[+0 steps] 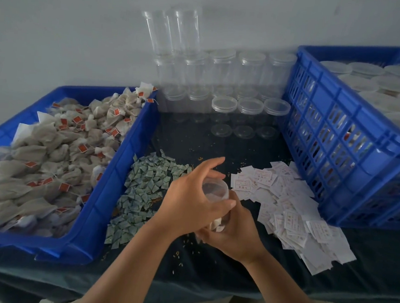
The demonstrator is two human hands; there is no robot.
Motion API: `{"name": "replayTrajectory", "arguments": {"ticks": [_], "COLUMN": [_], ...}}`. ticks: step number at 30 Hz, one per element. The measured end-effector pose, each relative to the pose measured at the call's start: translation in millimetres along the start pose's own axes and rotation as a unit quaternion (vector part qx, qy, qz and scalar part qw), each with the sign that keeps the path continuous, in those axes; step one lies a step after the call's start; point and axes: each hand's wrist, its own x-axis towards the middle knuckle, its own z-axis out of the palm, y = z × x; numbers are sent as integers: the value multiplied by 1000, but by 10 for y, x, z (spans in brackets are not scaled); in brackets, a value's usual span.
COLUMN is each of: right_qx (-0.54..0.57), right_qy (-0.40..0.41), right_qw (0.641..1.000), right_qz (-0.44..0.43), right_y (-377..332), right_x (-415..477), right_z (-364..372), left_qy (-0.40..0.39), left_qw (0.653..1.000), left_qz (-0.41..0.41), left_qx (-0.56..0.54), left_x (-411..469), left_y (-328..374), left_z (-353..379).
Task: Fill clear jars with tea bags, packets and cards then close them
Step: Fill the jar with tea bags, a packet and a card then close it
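Left grip (190, 199) curled atop jar (215, 191); right grip (234, 231) clasps its base.

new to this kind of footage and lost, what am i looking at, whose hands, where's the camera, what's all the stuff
No machine here: a person works with bare hands, and the single picture comes from a camera worn on their head, looking down. The right hand grips the lower part of a clear jar; the left hand curls round its top. On the dark table: a blue bin of tea bags, a pile of green packets, white cards, empty jars at the back, and a blue crate of lidded jars.
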Motion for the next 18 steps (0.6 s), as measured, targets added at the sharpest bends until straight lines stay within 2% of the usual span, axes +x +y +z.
{"name": "replayTrajectory", "arguments": {"ticks": [3,6,9,11,12,13,15,17,18], "right_qx": [16,36,-73,-181,-216,-225,-217,-224,-226], "right_qy": [-13,15,46,5,-14,-28,-28,-16,-9], "right_qw": [999,999,996,983,976,974,976,974,974], "right_qz": [28,4,-12,-12,-11,-6,2,-3,-10], "right_y": [4,-27,-111,-266,-338,-413,-564,-707,-771], "right_x": [16,18,7,16,30,42,52,47,37], "right_z": [32,29,-43,-116,-143,-160,-191,-231,-287], "left_qy": [0,-2,-46,-88,-94,-75,40,137,143], "left_qw": [999,998,994,992,994,995,976,961,961], "left_qz": [-8,3,33,46,41,28,-29,-82,-88], "left_qx": [32,65,98,78,27,-53,-214,-227,-218], "left_x": [18,13,-6,1,2,-13,-79,-126,-123], "left_y": [25,51,70,66,59,52,97,171,243], "left_z": [-1,18,32,-5,-34,-49,-27,53,95]}}
